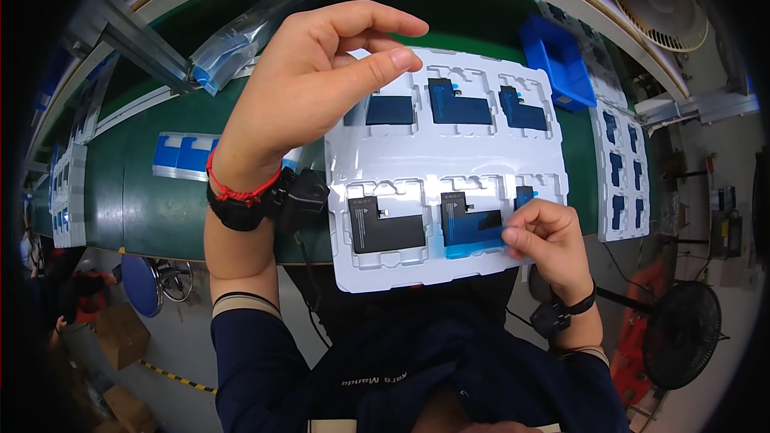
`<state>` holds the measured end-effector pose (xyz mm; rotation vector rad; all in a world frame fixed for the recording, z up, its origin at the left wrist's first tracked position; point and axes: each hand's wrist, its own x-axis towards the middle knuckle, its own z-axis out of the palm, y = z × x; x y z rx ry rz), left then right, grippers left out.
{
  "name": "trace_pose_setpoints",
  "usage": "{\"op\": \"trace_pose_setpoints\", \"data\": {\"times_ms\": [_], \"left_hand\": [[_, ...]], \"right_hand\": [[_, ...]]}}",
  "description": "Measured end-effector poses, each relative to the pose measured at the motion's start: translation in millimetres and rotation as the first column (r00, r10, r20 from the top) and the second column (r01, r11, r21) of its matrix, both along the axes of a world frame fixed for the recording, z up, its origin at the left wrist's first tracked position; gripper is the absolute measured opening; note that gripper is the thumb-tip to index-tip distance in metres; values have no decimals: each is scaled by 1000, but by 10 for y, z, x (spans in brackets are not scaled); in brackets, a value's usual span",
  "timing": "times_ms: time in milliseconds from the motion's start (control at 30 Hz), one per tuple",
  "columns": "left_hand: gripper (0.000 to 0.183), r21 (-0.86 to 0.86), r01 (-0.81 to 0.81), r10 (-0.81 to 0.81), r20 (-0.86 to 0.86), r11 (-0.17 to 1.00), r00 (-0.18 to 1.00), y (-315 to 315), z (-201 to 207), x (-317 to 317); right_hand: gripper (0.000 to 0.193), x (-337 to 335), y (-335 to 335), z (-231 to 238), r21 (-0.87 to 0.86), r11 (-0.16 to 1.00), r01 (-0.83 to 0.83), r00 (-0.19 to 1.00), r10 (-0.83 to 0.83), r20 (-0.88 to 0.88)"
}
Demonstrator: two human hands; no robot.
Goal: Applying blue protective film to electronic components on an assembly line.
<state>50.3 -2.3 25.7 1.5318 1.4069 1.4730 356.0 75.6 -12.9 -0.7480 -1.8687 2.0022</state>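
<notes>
A white plastic tray [449, 156] lies in front of me with two rows of dark, L-shaped batteries in its pockets. At the near middle battery [457, 220], a clear blue protective film [475, 248] stands partly off the surface. My right hand [555, 244] pinches the film's right end between thumb and fingers. The near left battery [393, 232] shows a bare grey-black face, while the far middle battery [461, 108] looks blue-coated. Above the tray's far left corner, my left hand [309, 84] is raised, thumb and fingers apart, nothing seen between them. It hides part of that corner.
Blue-and-white flat pieces [184, 154] lie on the green bench [128, 192] at left. A clear plastic bag [265, 20] lies farther back. Right of the tray are a blue bin [557, 64] and another battery tray [624, 228]. A black fan [682, 333] stands at lower right.
</notes>
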Motion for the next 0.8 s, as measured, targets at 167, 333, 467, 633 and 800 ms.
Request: {"op": "trace_pose_setpoints", "data": {"times_ms": [167, 333, 467, 633, 800], "left_hand": [[31, -15, -3, 2, -22, 1000, 1000, 27, -13, 3], [31, -14, 10, -10, 4, 1000, 1000, 12, -24, -1], [32, -23, 9, -9, 3, 1000, 1000, 7, -18, 4], [31, -27, 1, -1, -14, 1000, 1000, 12, 1, 6], [31, -24, 1, -1, -17, 1000, 1000, 37, -9, -10]], "right_hand": [[10, -3, 58, -100, 52, 987, 151, 965, -159, 211], [9, -40, 116, -84, 42, 994, 98, 948, -106, 302], [7, -43, 100, -118, 36, 994, 108, 959, -114, 259], [6, -48, 111, -138, 42, 993, 109, 966, -116, 233], [6, -47, 138, -185, 34, 993, 111, 970, -116, 213]]}}
